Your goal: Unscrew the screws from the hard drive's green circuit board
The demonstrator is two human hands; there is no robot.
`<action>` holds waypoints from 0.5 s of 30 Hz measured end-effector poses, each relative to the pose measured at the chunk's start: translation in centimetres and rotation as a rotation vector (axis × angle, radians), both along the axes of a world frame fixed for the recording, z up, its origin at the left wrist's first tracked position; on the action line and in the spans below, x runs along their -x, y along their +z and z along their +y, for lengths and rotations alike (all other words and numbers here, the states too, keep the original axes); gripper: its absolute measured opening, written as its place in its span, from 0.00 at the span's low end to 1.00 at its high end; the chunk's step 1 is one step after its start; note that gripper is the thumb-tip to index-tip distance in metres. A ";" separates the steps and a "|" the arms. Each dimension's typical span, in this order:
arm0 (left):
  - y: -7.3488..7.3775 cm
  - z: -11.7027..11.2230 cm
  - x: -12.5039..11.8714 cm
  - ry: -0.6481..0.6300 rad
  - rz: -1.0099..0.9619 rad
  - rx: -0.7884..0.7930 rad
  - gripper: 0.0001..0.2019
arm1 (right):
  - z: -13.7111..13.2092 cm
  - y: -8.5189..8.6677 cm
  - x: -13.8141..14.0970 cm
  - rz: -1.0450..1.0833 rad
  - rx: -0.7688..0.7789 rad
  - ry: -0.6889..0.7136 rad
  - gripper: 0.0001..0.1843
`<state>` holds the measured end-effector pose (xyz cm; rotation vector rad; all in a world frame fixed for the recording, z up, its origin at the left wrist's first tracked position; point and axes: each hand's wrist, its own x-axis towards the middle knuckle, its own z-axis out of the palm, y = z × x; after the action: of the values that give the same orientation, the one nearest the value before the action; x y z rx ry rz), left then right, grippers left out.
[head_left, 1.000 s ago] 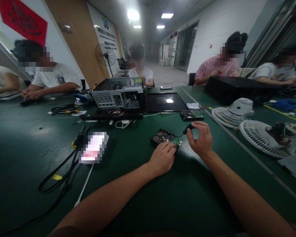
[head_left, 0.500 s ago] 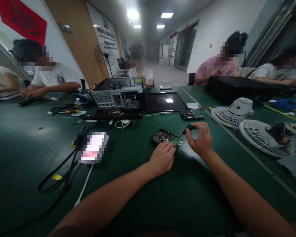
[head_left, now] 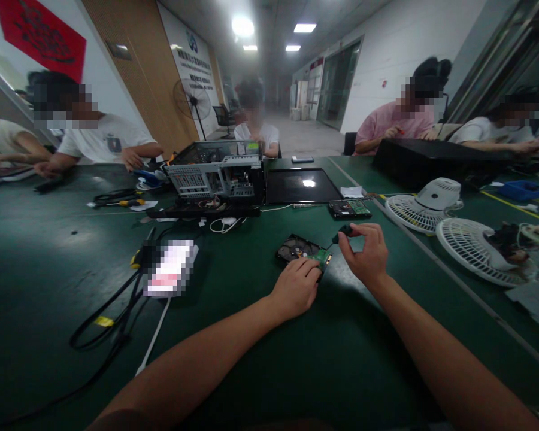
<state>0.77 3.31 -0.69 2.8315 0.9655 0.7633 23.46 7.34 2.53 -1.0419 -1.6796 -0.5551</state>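
Two fan grilles (head_left: 465,250) rightward, computer case (head_left: 215,179) beyond; left hand (head_left: 296,288) clasping hard drive (head_left: 293,249), right hand (head_left: 366,254) pinching screwdriver (head_left: 342,231)

The left hand (head_left: 296,290) hides the near part of the hard drive (head_left: 293,247); its thumb is concealed. The tip of the screwdriver (head_left: 341,233) is too small to resolve. The phone (head_left: 170,268) is pixelated; the leftmost co-worker (head_left: 9,139) is cropped.
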 end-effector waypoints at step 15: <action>0.1 0.0 0.0 -0.001 -0.001 0.007 0.14 | 0.1 0.0 0.4 0.022 0.020 0.083 0.20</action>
<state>0.82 3.27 -0.56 2.8250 0.9652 0.7601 23.05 7.44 2.57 -0.9849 -1.7037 -0.4721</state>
